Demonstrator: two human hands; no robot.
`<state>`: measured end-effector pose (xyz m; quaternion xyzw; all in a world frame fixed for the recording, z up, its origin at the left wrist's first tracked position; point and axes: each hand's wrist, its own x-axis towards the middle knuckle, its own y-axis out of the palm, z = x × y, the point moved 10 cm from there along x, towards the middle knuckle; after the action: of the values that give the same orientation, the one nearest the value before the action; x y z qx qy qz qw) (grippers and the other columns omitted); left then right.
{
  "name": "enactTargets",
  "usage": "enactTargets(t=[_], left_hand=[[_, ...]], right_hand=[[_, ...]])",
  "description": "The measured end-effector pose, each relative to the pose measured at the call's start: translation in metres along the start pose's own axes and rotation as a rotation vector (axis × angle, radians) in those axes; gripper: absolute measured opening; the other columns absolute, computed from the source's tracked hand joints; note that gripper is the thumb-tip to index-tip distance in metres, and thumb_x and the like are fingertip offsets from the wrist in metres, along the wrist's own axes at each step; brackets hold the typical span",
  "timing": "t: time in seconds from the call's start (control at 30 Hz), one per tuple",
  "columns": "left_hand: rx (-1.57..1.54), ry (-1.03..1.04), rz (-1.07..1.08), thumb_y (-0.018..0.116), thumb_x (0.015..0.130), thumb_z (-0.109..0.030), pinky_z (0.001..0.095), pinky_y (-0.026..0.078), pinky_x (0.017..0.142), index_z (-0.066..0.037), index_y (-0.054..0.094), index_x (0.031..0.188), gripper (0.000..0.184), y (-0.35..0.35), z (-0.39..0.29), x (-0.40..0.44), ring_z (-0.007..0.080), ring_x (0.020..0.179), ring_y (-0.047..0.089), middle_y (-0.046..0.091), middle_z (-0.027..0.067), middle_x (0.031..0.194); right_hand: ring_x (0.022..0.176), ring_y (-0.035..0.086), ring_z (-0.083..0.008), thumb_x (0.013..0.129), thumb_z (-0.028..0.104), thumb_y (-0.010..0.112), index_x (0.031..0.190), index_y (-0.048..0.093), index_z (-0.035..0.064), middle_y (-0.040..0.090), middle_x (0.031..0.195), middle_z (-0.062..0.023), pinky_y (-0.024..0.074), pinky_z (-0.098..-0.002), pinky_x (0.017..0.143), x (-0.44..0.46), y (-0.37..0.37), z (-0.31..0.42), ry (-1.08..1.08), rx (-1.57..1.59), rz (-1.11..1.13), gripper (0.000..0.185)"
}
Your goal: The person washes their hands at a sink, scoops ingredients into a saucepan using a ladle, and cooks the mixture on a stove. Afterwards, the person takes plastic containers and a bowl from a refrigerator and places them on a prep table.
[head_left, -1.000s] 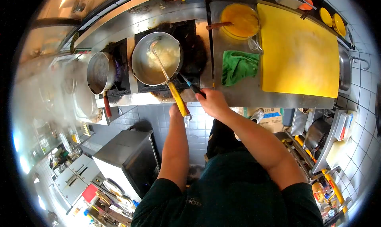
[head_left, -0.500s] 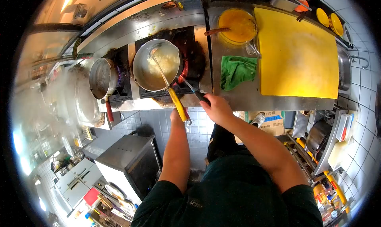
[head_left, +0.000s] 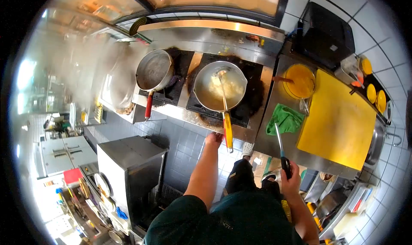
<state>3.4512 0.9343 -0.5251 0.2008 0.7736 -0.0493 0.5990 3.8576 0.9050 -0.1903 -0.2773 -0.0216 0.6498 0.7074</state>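
Observation:
My right hand (head_left: 291,180) is closed around the black handle of a long-nosed gas lighter (head_left: 282,153), its metal tube pointing toward the green cloth (head_left: 286,120) on the counter. My left hand (head_left: 213,138) is at the stove's front edge, below the pan; its fingers are mostly hidden, so their hold cannot be made out. A metal saucepan (head_left: 199,93) stands on the right burner with whitish-yellow pieces (head_left: 225,87) in cloudy liquid. A long utensil with a yellow handle (head_left: 228,135) rests in it, lying over the pan's red handle.
Another saucepan (head_left: 153,69) sits on the left burner, its red handle jutting past the stove edge. Steam rises farther left. On the right counter are a bowl of orange-yellow liquid (head_left: 302,80) and a yellow cutting board (head_left: 339,120). A steel cabinet (head_left: 128,157) stands behind left.
My right hand has drawn the lighter away from the right burner, back and to the right. My left hand stays low by the stove front. The camera view has turned.

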Motion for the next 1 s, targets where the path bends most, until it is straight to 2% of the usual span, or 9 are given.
enactTargets(t=[0.43, 0.53, 0.6, 0.67, 0.73, 0.87, 0.93, 0.97, 1.0], left_hand=[[0.042, 0.038, -0.036, 0.051, 0.095, -0.009, 0.0459, 0.057, 0.067, 0.003, 0.055, 0.109, 0.019, -0.002, -0.008, -0.014, 0.0381, 0.083, 0.067, 0.065, 0.0237, 0.099], [0.005, 0.034, 0.006, 0.048, 0.097, -0.015, 0.0465, 0.054, 0.057, 0.004, 0.055, 0.107, 0.022, -0.023, -0.004, 0.038, 0.0372, 0.067, 0.063, 0.064, 0.0212, 0.087], [0.19, -0.084, 0.135, 0.044, 0.1, -0.014, 0.0446, 0.055, 0.07, 0.0, 0.054, 0.112, 0.021, -0.054, 0.003, 0.098, 0.032, 0.077, 0.063, 0.063, 0.0179, 0.092], [0.139, 0.013, 0.16, 0.041, 0.101, -0.017, 0.0443, 0.054, 0.065, 0.0, 0.055, 0.107, 0.023, -0.04, -0.007, 0.083, 0.0335, 0.073, 0.061, 0.062, 0.0171, 0.086], [0.304, 0.012, 0.08, 0.038, 0.101, -0.022, 0.0443, 0.054, 0.064, -0.001, 0.056, 0.105, 0.028, 0.007, -0.01, -0.016, 0.0341, 0.072, 0.061, 0.061, 0.016, 0.084], [0.197, -0.028, 0.262, 0.047, 0.099, -0.043, 0.0468, 0.054, 0.064, -0.011, 0.06, 0.113, 0.037, -0.002, -0.011, 0.032, 0.0305, 0.085, 0.065, 0.067, 0.0095, 0.099], [0.297, -0.099, 0.424, 0.051, 0.097, -0.048, 0.0464, 0.055, 0.067, -0.017, 0.061, 0.116, 0.037, 0.015, -0.012, 0.019, 0.0297, 0.091, 0.066, 0.068, 0.0067, 0.107], [0.341, -0.002, 0.672, 0.054, 0.097, -0.043, 0.0441, 0.056, 0.068, -0.015, 0.062, 0.116, 0.034, 0.037, -0.013, 0.003, 0.028, 0.092, 0.067, 0.069, 0.0061, 0.106], [0.342, 0.01, 0.6, 0.055, 0.097, -0.04, 0.0438, 0.056, 0.066, -0.013, 0.062, 0.113, 0.032, 0.032, -0.016, 0.007, 0.0278, 0.088, 0.067, 0.069, 0.0069, 0.102]], right_hand=[[0.099, 0.068, -0.03, 0.09, 0.016, 0.069, 0.131, 0.048, -0.0024, 0.067, 0.109, -0.0228, 0.0545, -0.0384, 0.085, -0.013, -0.011, 0.019, -0.158, -0.054, -0.04, 0.049], [0.095, 0.07, -0.033, 0.088, 0.019, 0.073, 0.127, 0.051, -0.0039, 0.068, 0.107, -0.0254, 0.0558, -0.0404, 0.085, -0.017, -0.014, 0.013, -0.184, -0.132, -0.059, 0.051], [0.093, 0.071, -0.0341, 0.087, 0.019, 0.074, 0.128, 0.052, -0.0031, 0.068, 0.106, -0.025, 0.0566, -0.0412, 0.082, -0.021, -0.017, 0.016, -0.189, -0.152, -0.087, 0.052], [0.092, 0.071, -0.0345, 0.086, 0.019, 0.075, 0.127, 0.053, -0.0017, 0.068, 0.105, -0.0239, 0.057, -0.0415, 0.078, -0.024, -0.019, 0.015, -0.181, -0.158, -0.097, 0.051], [0.09, 0.071, -0.0355, 0.085, 0.017, 0.076, 0.127, 0.054, 0.0009, 0.069, 0.105, -0.0224, 0.057, -0.0409, 0.078, -0.027, -0.02, 0.012, -0.199, -0.105, -0.097, 0.05], [0.092, 0.07, -0.0378, 0.084, 0.015, 0.076, 0.126, 0.053, 0.0011, 0.068, 0.107, -0.0214, 0.0571, -0.0414, 0.079, -0.041, -0.02, 0.0, -0.105, -0.129, -0.122, 0.05], [0.093, 0.07, -0.0377, 0.083, 0.014, 0.076, 0.126, 0.053, 0.0006, 0.068, 0.107, -0.0213, 0.0573, -0.0415, 0.08, -0.045, -0.019, -0.01, -0.08, -0.149, -0.116, 0.05], [0.094, 0.07, -0.0376, 0.083, 0.013, 0.077, 0.126, 0.052, -0.0004, 0.067, 0.108, -0.0215, 0.0573, -0.0414, 0.08, -0.052, -0.016, -0.024, -0.081, -0.133, -0.126, 0.052], [0.094, 0.07, -0.0375, 0.083, 0.013, 0.077, 0.126, 0.052, -0.0006, 0.067, 0.109, -0.0215, 0.0573, -0.0412, 0.08, -0.057, -0.014, -0.032, -0.06, -0.101, -0.133, 0.052]])
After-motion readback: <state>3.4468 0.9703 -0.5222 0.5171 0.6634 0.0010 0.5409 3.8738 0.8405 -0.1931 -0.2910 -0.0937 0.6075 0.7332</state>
